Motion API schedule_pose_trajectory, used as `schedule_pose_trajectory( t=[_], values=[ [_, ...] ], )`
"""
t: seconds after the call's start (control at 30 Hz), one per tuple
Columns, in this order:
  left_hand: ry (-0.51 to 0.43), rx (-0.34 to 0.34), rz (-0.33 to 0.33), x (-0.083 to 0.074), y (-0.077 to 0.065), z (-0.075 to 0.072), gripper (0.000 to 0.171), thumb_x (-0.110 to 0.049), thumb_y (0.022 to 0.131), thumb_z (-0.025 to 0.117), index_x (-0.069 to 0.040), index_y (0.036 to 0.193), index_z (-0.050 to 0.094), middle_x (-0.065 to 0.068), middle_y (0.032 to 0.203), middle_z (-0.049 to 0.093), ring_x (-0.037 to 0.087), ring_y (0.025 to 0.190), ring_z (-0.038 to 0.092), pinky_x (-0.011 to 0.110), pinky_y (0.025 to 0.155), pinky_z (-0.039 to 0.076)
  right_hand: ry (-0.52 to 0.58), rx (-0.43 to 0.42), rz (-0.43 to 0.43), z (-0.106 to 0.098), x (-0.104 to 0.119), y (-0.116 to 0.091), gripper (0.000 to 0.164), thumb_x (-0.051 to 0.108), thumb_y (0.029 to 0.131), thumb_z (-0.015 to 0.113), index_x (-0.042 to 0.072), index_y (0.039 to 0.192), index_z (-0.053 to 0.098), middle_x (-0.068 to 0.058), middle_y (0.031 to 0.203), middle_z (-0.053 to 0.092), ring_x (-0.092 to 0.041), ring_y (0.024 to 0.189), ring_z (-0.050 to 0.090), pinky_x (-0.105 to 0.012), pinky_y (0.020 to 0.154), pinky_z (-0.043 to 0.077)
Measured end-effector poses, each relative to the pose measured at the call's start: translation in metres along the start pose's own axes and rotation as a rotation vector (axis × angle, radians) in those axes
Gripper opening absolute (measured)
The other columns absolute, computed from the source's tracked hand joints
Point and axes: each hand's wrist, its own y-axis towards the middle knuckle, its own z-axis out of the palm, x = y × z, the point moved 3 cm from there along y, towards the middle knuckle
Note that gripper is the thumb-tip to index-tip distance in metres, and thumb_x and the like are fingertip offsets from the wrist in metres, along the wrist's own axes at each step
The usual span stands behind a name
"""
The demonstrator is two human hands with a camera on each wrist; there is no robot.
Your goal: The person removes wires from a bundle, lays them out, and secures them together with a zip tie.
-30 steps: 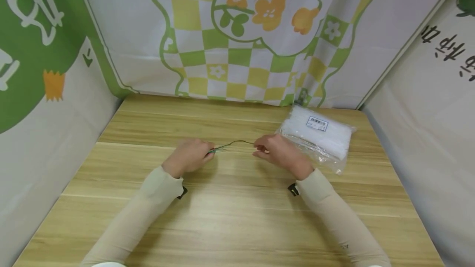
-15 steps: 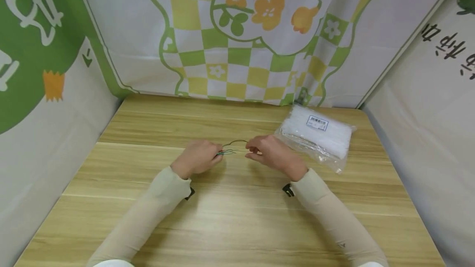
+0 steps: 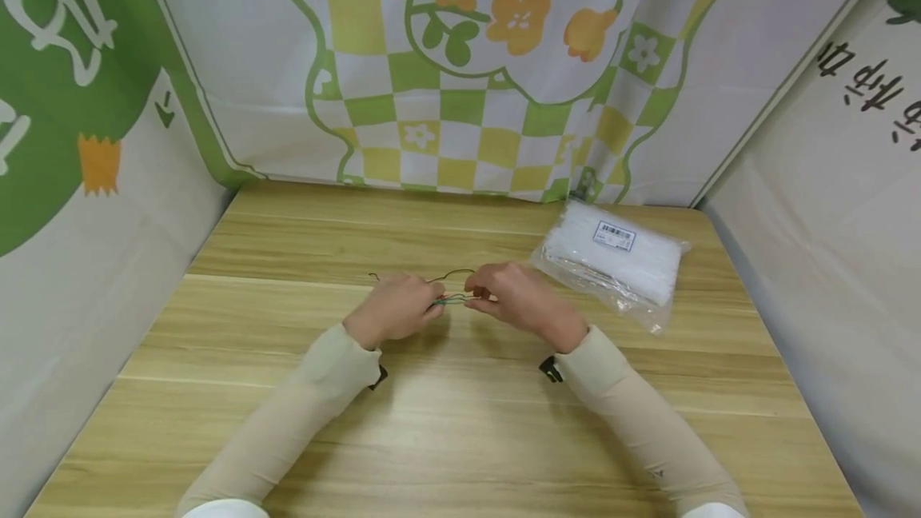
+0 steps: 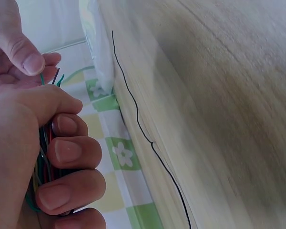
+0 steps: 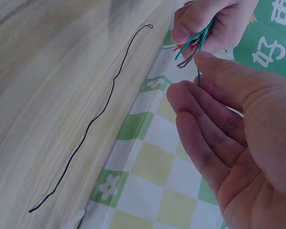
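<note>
In the head view, my left hand (image 3: 397,308) and right hand (image 3: 524,304) are close together above the wooden table. The left fingers curl round a bundle of thin wires (image 4: 48,164), with green, red and black strands among them. Loose ends of the bundle stick out past the left thumb toward the right hand. Between its thumb and forefinger, the right hand pinches a green wire (image 5: 199,78) from this bundle; its other fingers are loosely bent. A single wavy black wire (image 5: 89,125) lies on the table just beyond both hands, with a small hook at one end.
A clear plastic bag (image 3: 612,254) of white material with a barcode label (image 3: 615,236) lies at the table's back right. Patterned cloth (image 3: 460,134) hangs along the back edge of the table (image 3: 460,422), and printed panels stand at both sides.
My left hand has moved right and the right hand slightly left, closing the gap. The right fingers now meet a wire from the bundle. The black wire's left end has come into sight.
</note>
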Motion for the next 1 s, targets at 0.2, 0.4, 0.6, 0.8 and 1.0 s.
schedule_pose_trajectory(
  t=[0.2, 0.4, 0.6, 0.8, 1.0],
  values=[
    [-0.001, -0.006, 0.008, -0.003, 0.003, 0.003, 0.025, -0.022, 0.106, 0.056, -0.017, 0.082, 0.058, -0.006, 0.062, 0.042, 0.010, 0.055, 0.034, 0.025, 0.051, 0.025, 0.004, 0.012, -0.019, 0.002, 0.004, 0.003, 0.006, 0.022, 0.098, 0.078, 0.017, 0.095, 0.075, 0.006, 0.087, 0.073, -0.004, 0.074, 0.063, -0.018, 0.065, 0.051],
    [0.008, -0.004, 0.013, -0.007, 0.006, 0.006, 0.029, -0.023, 0.108, 0.055, -0.017, 0.080, 0.056, -0.006, 0.061, 0.040, 0.010, 0.056, 0.036, 0.027, 0.052, 0.028, -0.005, 0.010, -0.061, 0.007, 0.009, 0.006, 0.009, 0.018, 0.098, 0.077, 0.017, 0.090, 0.073, 0.007, 0.085, 0.071, -0.004, 0.074, 0.062, -0.019, 0.066, 0.051],
    [0.001, 0.008, 0.002, -0.009, 0.007, 0.007, 0.024, -0.026, 0.108, 0.056, -0.019, 0.087, 0.063, -0.008, 0.061, 0.038, 0.010, 0.056, 0.037, 0.027, 0.053, 0.030, 0.005, 0.017, -0.089, 0.012, 0.014, 0.009, 0.009, 0.017, 0.099, 0.076, 0.016, 0.091, 0.073, 0.005, 0.090, 0.073, -0.006, 0.078, 0.065, -0.023, 0.072, 0.055],
    [-0.016, 0.017, -0.007, -0.010, 0.005, 0.004, 0.026, -0.025, 0.109, 0.054, -0.018, 0.086, 0.062, -0.007, 0.061, 0.037, 0.010, 0.055, 0.035, 0.026, 0.052, 0.027, -0.015, 0.000, -0.114, 0.011, 0.017, 0.009, 0.005, 0.014, 0.100, 0.074, 0.013, 0.094, 0.074, 0.001, 0.094, 0.076, -0.011, 0.085, 0.071, -0.028, 0.076, 0.059],
    [-0.033, 0.027, 0.012, -0.009, 0.003, 0.003, 0.027, -0.023, 0.111, 0.052, -0.015, 0.087, 0.060, -0.006, 0.063, 0.039, 0.010, 0.056, 0.035, 0.025, 0.052, 0.028, -0.064, 0.004, -0.096, 0.011, 0.015, 0.007, 0.012, 0.012, 0.101, 0.072, 0.014, 0.089, 0.069, 0.002, 0.085, 0.069, -0.010, 0.075, 0.063, -0.026, 0.069, 0.054]
  ],
)
